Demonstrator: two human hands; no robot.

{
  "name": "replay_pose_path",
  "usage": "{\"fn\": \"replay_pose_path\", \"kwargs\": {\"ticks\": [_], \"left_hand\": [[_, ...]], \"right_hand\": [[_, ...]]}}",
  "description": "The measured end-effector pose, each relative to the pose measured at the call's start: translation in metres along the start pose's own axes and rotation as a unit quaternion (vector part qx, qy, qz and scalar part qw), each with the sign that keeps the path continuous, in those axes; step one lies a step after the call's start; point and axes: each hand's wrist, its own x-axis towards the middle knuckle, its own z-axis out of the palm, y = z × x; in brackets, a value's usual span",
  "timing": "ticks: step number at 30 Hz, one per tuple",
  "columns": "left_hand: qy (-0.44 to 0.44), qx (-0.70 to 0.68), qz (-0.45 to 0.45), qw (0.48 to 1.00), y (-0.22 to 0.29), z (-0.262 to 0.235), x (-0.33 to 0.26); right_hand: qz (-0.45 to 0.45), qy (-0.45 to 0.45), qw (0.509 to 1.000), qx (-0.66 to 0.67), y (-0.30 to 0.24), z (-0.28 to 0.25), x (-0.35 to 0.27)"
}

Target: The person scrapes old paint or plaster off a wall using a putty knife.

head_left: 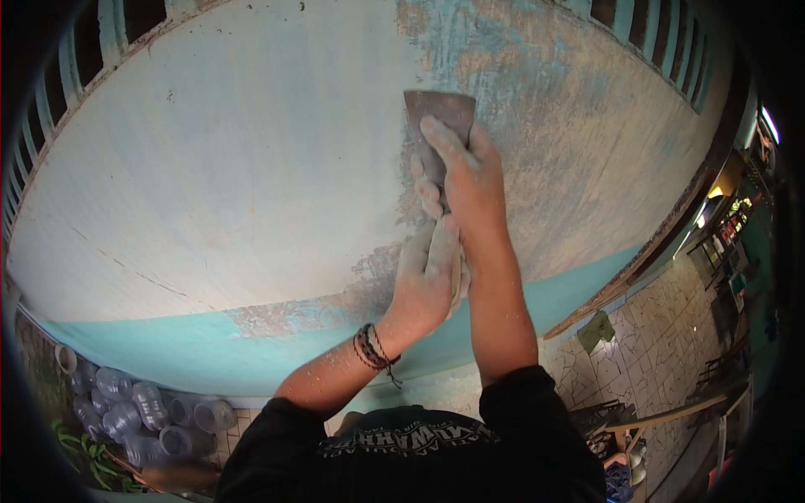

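Observation:
My right hand (470,172) grips a wide, flat scraper (444,107) with a dark, dusty blade, a finger laid along the blade. The blade lies against the wall (235,168), its broad edge upward, where pale paint meets a scraped, patchy area (579,109) of brown and blue. Just below, my left hand (423,281) is closed around the lower end of the scraper's handle, close to my right wrist; that end is mostly hidden by the fingers. Pale dust coats both hands, and a dark braided bracelet (373,345) circles my left wrist.
A turquoise band (151,348) runs along the wall's bottom. Several clear plastic jugs (151,407) lie at lower left beside green plants (92,457). Slatted openings (654,33) edge the wall's top. At right, a tiled floor (662,327) holds a green cloth (596,332) and a wooden bench (679,412).

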Motion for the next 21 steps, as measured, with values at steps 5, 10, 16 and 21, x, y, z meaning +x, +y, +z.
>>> {"fn": "replay_pose_path", "kwargs": {"ticks": [5, 10, 16, 21], "left_hand": [[-0.012, -0.022, -0.014, 1.0, 0.0, 0.003, -0.01], [-0.024, 0.021, -0.019, 0.999, 0.008, 0.007, -0.003], [-0.025, 0.008, -0.001, 1.0, -0.002, 0.003, -0.011], [-0.021, 0.061, -0.012, 0.998, 0.016, 0.006, -0.002]], "right_hand": [[0.046, -0.011, 0.999, -0.01, 0.0, -0.001, -0.01], [0.048, -0.014, 0.999, -0.011, -0.017, 0.0, -0.006], [0.031, -0.015, 0.999, -0.035, -0.002, -0.003, -0.008], [0.014, -0.011, 1.0, 0.001, -0.019, 0.006, 0.003]]}}
